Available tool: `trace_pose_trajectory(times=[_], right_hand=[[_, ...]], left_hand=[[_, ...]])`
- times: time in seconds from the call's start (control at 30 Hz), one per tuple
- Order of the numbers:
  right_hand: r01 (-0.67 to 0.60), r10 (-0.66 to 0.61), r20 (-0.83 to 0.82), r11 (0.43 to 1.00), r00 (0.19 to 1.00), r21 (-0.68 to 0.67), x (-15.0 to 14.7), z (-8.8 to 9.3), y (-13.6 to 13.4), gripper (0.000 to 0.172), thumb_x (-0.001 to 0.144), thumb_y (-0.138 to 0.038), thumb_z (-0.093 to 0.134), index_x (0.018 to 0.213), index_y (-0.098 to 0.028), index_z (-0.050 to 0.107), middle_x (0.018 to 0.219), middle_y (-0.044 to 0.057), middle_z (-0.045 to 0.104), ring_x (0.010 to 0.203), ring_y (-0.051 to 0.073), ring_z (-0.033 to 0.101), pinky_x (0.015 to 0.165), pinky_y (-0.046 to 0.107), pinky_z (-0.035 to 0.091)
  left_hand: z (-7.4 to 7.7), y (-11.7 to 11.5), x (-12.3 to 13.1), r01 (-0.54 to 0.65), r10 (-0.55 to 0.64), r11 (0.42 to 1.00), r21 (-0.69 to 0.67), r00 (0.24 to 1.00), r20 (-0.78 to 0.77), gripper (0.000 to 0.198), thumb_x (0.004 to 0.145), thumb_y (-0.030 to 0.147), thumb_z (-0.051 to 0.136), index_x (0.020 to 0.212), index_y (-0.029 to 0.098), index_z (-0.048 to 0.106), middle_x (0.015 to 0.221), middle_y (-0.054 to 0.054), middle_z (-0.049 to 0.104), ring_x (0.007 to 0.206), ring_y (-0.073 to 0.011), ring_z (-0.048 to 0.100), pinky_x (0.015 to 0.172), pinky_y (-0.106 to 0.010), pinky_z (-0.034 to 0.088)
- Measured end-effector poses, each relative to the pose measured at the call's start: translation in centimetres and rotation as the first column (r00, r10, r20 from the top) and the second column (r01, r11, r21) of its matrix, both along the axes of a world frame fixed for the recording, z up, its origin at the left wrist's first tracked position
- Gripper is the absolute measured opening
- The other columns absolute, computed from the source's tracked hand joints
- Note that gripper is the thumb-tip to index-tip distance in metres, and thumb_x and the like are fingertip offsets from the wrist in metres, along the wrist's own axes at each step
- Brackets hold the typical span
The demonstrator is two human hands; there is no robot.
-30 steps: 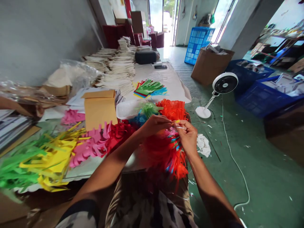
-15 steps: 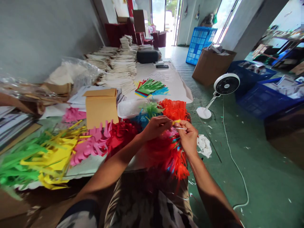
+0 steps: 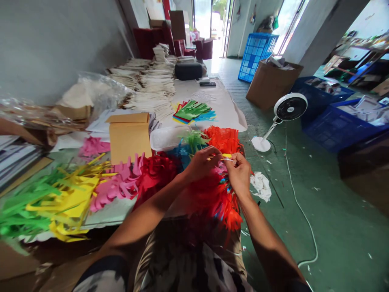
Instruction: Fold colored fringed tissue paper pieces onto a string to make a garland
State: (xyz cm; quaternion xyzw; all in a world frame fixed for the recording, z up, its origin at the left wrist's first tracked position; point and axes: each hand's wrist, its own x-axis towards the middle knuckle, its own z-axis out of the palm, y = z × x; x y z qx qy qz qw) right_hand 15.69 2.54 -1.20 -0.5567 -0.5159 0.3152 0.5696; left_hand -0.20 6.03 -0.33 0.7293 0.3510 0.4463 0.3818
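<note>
Right of my hands (image 3: 240,174), the air over the green floor (image 3: 293,174) is open to me as far as the fan (image 3: 290,108). Ahead, orange strips (image 3: 223,138) and the plastic tray (image 3: 167,138) block a low pass; beyond them, a bare white sheet (image 3: 229,105) leaves me room along the right edge of the desk (image 3: 114,213). Leftward, red strips (image 3: 159,168) and pink strips (image 3: 117,188) crowd my way.

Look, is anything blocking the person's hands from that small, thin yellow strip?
Nothing visible: the left hand and right hand meet at the small, thin yellow strip. Bright red fringed strips hang below.
</note>
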Motion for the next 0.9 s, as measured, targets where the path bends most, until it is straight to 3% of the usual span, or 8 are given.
trace_pose_trajectory(times=[0.1,0.2,0.37,0.7,0.9], right_hand=[[-0.05,0.05,0.006,0.999,0.999,-0.016,0.2,0.2,-0.2,0.018,0.085,-0.038,0.065,0.078,-0.022,0.057,0.067,-0.006,0.048,0.061,0.013,0.042,0.06,0.028,0.032],[-0.117,0.115,0.049,0.993,0.992,0.018,0.5,0.5,-0.8,0.023,0.093,-0.043,0.06,0.08,-0.024,0.054,0.07,-0.005,0.049,0.065,0.015,0.045,0.063,0.029,0.034],[-0.12,0.108,0.128,0.989,0.986,0.086,0.6,0.6,-1.5,0.032,0.106,-0.045,0.042,0.081,-0.025,0.047,0.074,-0.003,0.051,0.071,0.017,0.048,0.07,0.032,0.034],[-0.033,0.002,0.201,0.987,0.98,0.155,0.4,0.2,-1.3,0.031,0.109,-0.045,0.041,0.089,-0.025,0.051,0.079,-0.003,0.055,0.072,0.016,0.051,0.07,0.03,0.037],[-0.006,-0.021,0.246,0.994,0.969,0.107,0.4,-0.3,-1.1,0.023,0.107,-0.039,0.042,0.093,-0.025,0.052,0.08,-0.002,0.058,0.073,0.018,0.054,0.072,0.031,0.036]], left_hand=[[-0.1,0.7,-0.1,0.048,-0.019,0.98,-0.191,0.988,0.152,0.039,0.095,0.056,0.067,0.09,0.017,0.065,0.072,-0.001,0.069,0.062,-0.0125,0.065,0.062,-0.024,0.053],[0.0,1.2,-0.2,0.023,0.024,0.973,-0.23,0.98,0.199,0.044,0.09,0.06,0.071,0.089,0.016,0.065,0.069,-0.001,0.07,0.061,-0.0122,0.065,0.061,-0.023,0.051],[0.1,1.1,0.0,0.009,0.032,0.976,-0.22,0.983,0.182,0.044,0.089,0.06,0.073,0.088,0.016,0.065,0.067,0.0,0.069,0.06,-0.0112,0.064,0.06,-0.022,0.05],[0.1,0.8,0.4,0.039,0.005,0.974,-0.222,0.981,0.192,0.037,0.09,0.054,0.072,0.091,0.017,0.066,0.07,0.0,0.069,0.063,-0.0122,0.064,0.063,-0.023,0.051],[0.4,0.2,0.6,0.01,-0.01,0.999,-0.034,1.0,0.017,0.016,0.091,0.034,0.071,0.089,0.018,0.07,0.091,-0.003,0.072,0.075,-0.0121,0.066,0.069,-0.023,0.051]])
